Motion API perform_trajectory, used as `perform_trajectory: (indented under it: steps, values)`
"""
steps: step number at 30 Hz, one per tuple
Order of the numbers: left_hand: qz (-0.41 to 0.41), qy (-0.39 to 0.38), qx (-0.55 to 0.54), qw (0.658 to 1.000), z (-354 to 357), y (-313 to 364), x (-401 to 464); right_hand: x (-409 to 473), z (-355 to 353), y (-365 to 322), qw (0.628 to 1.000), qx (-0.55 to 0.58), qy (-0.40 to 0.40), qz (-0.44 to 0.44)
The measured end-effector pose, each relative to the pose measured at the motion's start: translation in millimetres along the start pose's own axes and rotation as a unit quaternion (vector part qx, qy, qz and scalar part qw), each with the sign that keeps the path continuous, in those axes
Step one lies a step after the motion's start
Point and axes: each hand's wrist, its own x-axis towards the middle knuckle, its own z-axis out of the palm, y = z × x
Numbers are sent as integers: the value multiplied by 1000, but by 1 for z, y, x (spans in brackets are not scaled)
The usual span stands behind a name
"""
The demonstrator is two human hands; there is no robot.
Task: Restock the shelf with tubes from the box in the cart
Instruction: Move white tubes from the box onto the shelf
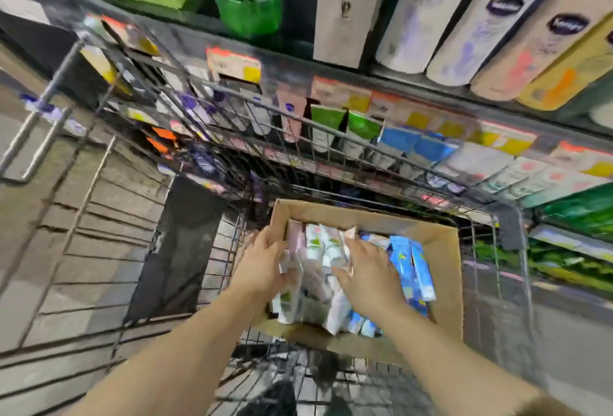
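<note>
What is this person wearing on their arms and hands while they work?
Nothing that shows. Both forearms are bare as far as the picture's bottom edge, with no sleeves in view. The left hand and right hand have no gloves; I see no rings, watch or bracelet, though the image is blurry.
</note>
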Motion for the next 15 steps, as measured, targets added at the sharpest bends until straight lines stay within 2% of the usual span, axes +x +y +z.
perform_trajectory:
  steps: [2,4,6,8,10,12,15]
  values:
    - [2,-45,-32,998,13,-1,7,6,16,7,1000,8,-11,11]
    - [55,-52,8,997,21,4,19,11,32,13,1000,8,-18,14]
    - [78,-67,-25,994,24,11,18,13,46,18,1000,5,-23,12]
    - [36,-23,-48,998,48,-8,19,15,58,22,999,14,-28,14]
    - [-1,19,9,1000,58,-19,21,16,66,25,999,22,-37,15]
    - [-6,32,58,998,65,-27,22,15,71,26,998,26,-51,18]
    - [-16,64,38,997,60,-26,22,13,69,23,997,21,-65,22]
